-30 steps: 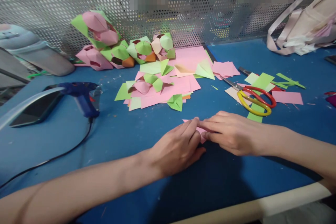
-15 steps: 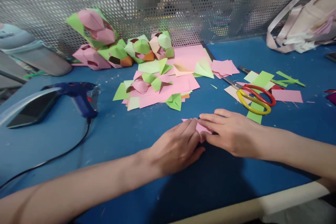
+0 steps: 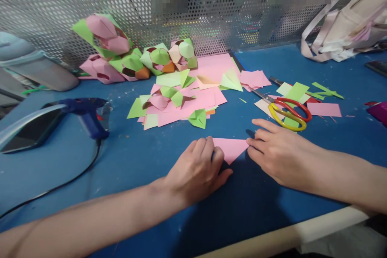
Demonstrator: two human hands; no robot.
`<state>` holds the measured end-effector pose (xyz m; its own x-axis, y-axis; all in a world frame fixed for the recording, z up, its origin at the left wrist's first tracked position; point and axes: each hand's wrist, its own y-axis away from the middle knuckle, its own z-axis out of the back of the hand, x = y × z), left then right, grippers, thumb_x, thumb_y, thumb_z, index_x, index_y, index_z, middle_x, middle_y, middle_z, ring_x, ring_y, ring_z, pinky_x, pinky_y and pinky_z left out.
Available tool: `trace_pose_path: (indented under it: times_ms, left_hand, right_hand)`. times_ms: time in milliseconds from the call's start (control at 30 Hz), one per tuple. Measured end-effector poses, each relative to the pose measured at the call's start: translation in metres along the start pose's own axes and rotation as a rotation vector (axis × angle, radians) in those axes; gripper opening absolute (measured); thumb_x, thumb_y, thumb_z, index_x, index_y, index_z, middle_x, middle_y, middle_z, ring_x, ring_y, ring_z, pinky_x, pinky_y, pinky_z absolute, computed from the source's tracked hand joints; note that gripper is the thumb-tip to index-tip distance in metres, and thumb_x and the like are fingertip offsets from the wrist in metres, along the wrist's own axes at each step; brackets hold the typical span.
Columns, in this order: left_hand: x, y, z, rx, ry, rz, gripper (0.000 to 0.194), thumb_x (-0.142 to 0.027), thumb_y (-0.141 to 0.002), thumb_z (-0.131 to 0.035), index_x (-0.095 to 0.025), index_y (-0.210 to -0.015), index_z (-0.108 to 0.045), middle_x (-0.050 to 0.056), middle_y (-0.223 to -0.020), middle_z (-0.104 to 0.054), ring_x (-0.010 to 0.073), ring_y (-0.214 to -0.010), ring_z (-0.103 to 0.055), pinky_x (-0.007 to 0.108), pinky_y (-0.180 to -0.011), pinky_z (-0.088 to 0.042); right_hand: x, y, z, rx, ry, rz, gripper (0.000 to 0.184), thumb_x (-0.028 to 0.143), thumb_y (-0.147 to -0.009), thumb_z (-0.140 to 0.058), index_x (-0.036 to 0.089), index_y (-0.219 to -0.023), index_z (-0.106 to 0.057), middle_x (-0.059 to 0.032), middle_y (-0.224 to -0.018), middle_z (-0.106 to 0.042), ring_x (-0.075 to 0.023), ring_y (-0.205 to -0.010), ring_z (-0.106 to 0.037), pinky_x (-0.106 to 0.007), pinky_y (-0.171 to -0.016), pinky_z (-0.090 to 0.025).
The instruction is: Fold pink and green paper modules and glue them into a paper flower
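Note:
A pink paper triangle (image 3: 231,148) lies flat on the blue table (image 3: 145,157) between my two hands. My left hand (image 3: 196,171) rests on its left corner with curled fingertips pressing the paper down. My right hand (image 3: 279,153) touches the triangle's right tip with its fingertips, fingers stretched out and low over the table. Neither hand lifts the paper.
A pile of pink and green papers (image 3: 181,98) lies behind the triangle, with folded paper shapes (image 3: 133,54) against the perforated metal screen (image 3: 90,4). Red-and-yellow scissors (image 3: 287,109) sit at right among paper scraps. A blue glue gun (image 3: 87,115) with its cord lies at left. A bag (image 3: 347,24) sits far right.
My hands have drawn apart: the right moved right, the left slid back a little. The pink paper, mostly covered before, now shows as a flat triangle between them.

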<state>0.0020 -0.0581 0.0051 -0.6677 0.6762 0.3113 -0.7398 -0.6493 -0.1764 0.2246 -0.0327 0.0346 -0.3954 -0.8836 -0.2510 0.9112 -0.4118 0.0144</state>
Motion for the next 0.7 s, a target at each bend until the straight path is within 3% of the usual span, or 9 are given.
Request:
trace_pose_path:
  times_ms: [167,333,467,600,700]
  left_hand:
    - [0.002,0.001,-0.001,0.016,0.01,0.032,0.037,-0.047,-0.085,-0.048,-0.012,-0.083,-0.06,0.014,-0.079,-0.059,0.026,-0.072,-0.057,0.038,-0.059,-0.05]
    - [0.003,0.001,0.0,0.036,0.046,0.039,0.036,-0.045,-0.085,-0.048,-0.012,-0.084,-0.061,0.013,-0.078,-0.059,0.0257,-0.072,-0.056,0.038,-0.06,-0.049]
    - [0.011,-0.003,-0.001,0.033,0.111,0.047,0.04,-0.05,-0.087,-0.046,-0.013,-0.088,-0.061,0.011,-0.077,-0.058,0.0236,-0.069,-0.055,0.037,-0.06,-0.048]
    - [0.021,-0.006,-0.007,-0.072,0.196,0.031,0.039,-0.048,-0.088,-0.046,-0.012,-0.095,-0.06,0.012,-0.086,-0.06,0.0254,-0.077,-0.056,0.039,-0.064,-0.049]
    - [0.026,-0.008,-0.013,-0.175,0.288,-0.009,0.024,-0.03,-0.089,-0.05,-0.012,-0.1,-0.059,0.015,-0.099,-0.061,0.0252,-0.089,-0.057,0.04,-0.074,-0.05]
  right_hand:
    - [-0.006,0.005,0.001,0.024,-0.006,-0.012,0.01,0.019,-0.074,-0.058,0.021,-0.067,-0.064,-0.0061,-0.064,-0.065,-0.0218,-0.065,-0.052,-0.05,-0.106,-0.022]
    - [-0.01,0.01,-0.002,-0.041,-0.09,-0.025,0.014,0.015,-0.075,-0.056,0.021,-0.064,-0.061,-0.0053,-0.062,-0.064,-0.0213,-0.066,-0.053,-0.049,-0.105,-0.023]
    - [-0.015,0.008,0.0,-0.028,-0.105,-0.048,0.015,0.015,-0.078,-0.055,0.019,-0.064,-0.061,-0.0047,-0.062,-0.063,-0.0193,-0.065,-0.054,-0.045,-0.096,-0.033]
    - [-0.026,0.004,0.003,-0.001,-0.164,-0.061,0.016,0.013,-0.082,-0.05,0.017,-0.072,-0.062,-0.0044,-0.067,-0.064,-0.0185,-0.069,-0.056,-0.042,-0.087,-0.038]
    - [-0.033,0.004,0.003,-0.031,-0.265,-0.107,0.018,0.011,-0.083,-0.049,0.018,-0.072,-0.062,-0.0035,-0.069,-0.065,-0.018,-0.072,-0.058,-0.038,-0.082,-0.039]
